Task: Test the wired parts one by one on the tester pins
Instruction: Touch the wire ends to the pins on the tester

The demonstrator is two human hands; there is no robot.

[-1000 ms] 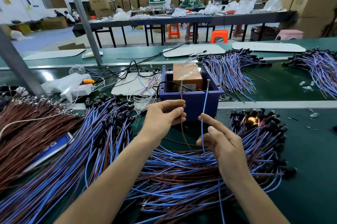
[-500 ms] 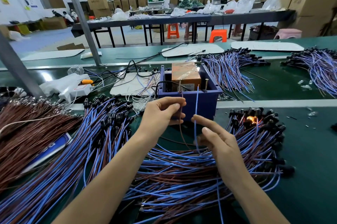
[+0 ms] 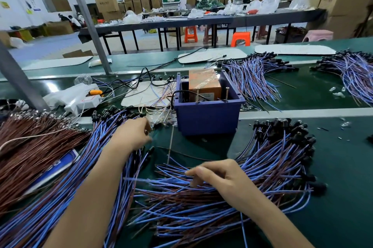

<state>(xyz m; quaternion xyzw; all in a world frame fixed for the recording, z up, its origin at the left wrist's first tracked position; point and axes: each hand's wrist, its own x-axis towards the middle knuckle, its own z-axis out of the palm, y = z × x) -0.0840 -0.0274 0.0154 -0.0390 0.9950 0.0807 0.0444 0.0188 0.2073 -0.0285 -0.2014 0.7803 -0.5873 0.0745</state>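
The right hand [image 3: 220, 177] lay on the nearest heap of wired parts [image 3: 272, 167], its grip closed down, thumb and forefinger pinching at the loose blue and brown wire ends along the heap's left edge. The left hand [image 3: 132, 136] reached over a second heap [image 3: 101, 141] of the same kind, its fingers curled beside the black caps at the far end. That grip seemed to have something small in it, but from where I stood I could not tell whether it really held anything.

Beyond the hands, roughly between them, stood the blue tester box [image 3: 207, 118] on the green table [image 3: 343, 197]. Two upright pins [image 3: 227, 93] rose at its front rim, and an orange block [image 3: 203, 84] sat inside it. A thin rod [image 3: 170, 145] lay on the table just in front of the box. Off to the far left spread a bundle of brown wires [image 3: 30, 147], and behind the box lay more blue heaps [image 3: 252, 78].
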